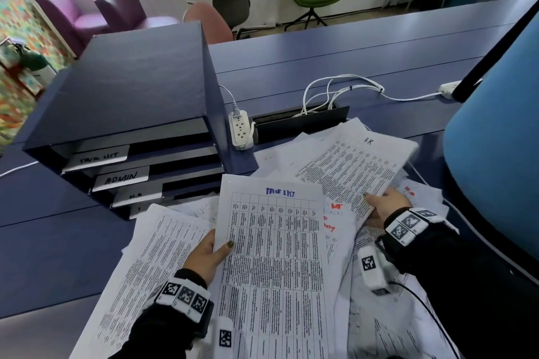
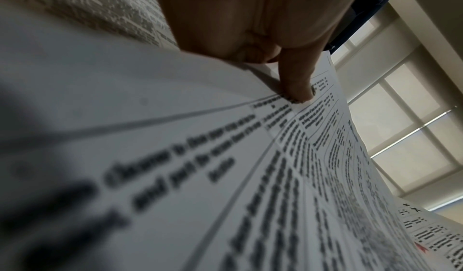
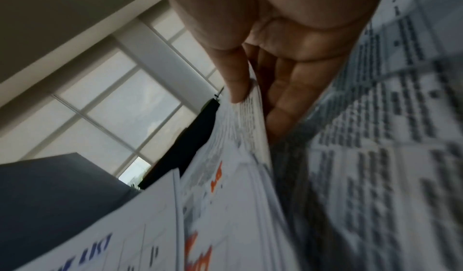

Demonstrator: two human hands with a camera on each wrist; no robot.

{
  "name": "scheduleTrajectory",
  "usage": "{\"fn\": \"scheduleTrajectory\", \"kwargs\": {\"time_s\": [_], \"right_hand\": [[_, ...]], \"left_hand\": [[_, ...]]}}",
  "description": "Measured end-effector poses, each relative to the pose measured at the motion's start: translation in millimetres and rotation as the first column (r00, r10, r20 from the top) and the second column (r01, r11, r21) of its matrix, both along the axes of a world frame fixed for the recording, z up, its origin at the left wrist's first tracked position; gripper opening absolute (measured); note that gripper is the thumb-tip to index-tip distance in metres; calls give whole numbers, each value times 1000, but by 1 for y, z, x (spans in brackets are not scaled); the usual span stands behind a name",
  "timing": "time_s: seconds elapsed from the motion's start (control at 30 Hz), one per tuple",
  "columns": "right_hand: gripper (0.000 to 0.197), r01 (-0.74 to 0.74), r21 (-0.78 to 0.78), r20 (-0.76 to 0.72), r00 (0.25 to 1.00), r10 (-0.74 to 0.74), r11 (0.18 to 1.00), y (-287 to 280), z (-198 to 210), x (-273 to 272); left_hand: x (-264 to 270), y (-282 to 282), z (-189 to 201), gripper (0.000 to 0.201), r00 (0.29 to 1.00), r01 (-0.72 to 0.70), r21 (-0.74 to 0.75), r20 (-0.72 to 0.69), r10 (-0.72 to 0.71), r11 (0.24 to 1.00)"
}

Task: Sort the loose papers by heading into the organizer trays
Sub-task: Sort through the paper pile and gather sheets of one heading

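A dark blue organizer (image 1: 131, 90) stands at the left of the desk, its trays labelled TASK LIST (image 1: 99, 158), ADMIN (image 1: 121, 179) and H.R (image 1: 136, 196). My left hand (image 1: 208, 253) pinches the left edge of a sheet headed TASK LIST (image 1: 274, 256), thumb on top; the left wrist view shows that thumb (image 2: 298, 85) on the sheet (image 2: 250, 176). My right hand (image 1: 382, 207) grips the lower edge of a sheet headed H.R (image 1: 353, 172), thumb (image 3: 235, 81) above and fingers (image 3: 283, 101) beneath. Loose papers (image 1: 379, 309) lie heaped under both.
A white power strip (image 1: 240, 131) leans against the organizer's right side, with white cables (image 1: 341, 90) running into a desk slot (image 1: 300, 122). A blue chair back (image 1: 501, 137) stands close on the right. Armchairs and office chairs stand beyond the desk.
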State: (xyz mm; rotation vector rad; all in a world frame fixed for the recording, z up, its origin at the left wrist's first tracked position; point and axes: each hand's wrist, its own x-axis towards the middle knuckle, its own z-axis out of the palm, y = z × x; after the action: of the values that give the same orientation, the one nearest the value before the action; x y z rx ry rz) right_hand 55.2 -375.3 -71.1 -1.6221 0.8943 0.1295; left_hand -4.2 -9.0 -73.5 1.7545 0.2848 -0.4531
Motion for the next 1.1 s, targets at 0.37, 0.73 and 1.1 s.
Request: {"fn": "scheduleTrajectory", "kwargs": {"time_s": [0.37, 0.73, 1.1], "right_hand": [[25, 54, -349, 406, 909, 100, 935, -8, 107, 8], [31, 171, -182, 666, 746, -7, 968, -9, 152, 8], [31, 119, -105, 202, 975, -96, 987, -38, 55, 1]], "left_hand": [[5, 7, -1, 37, 993, -92, 89, 77, 85, 992], [16, 24, 44, 28, 953, -166, 82, 271, 138, 983], [28, 38, 99, 32, 872, -233, -200, 391, 296, 952]]}}
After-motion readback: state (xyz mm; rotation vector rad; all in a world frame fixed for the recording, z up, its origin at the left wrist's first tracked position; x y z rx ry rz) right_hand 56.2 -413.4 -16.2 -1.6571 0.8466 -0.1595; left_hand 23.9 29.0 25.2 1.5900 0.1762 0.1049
